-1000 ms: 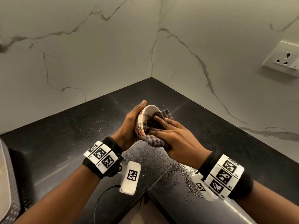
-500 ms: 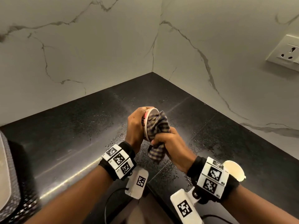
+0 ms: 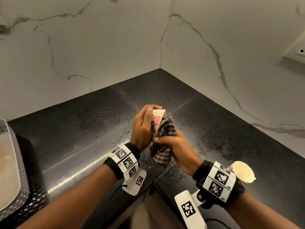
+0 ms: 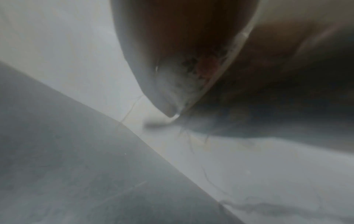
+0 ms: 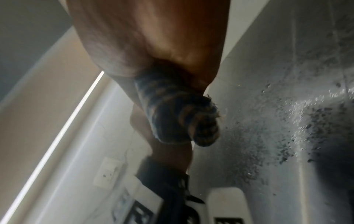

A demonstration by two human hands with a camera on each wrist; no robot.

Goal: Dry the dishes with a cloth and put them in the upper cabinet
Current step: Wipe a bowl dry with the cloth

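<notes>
Checked cloth point(image 3: 163, 129) bunches in the right hand point(image 3: 175, 144), pressed against a floral bowl point(image 3: 156, 120) the left hand point(image 3: 142, 128) grips on edge — over the wet worktop point(image 3: 82, 126) corner.

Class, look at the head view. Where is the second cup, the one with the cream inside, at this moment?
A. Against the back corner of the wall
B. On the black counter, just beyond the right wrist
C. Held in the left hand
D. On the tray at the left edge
B: the second cup sits on the black counter just beyond the right wrist, untouched by either hand.
</notes>
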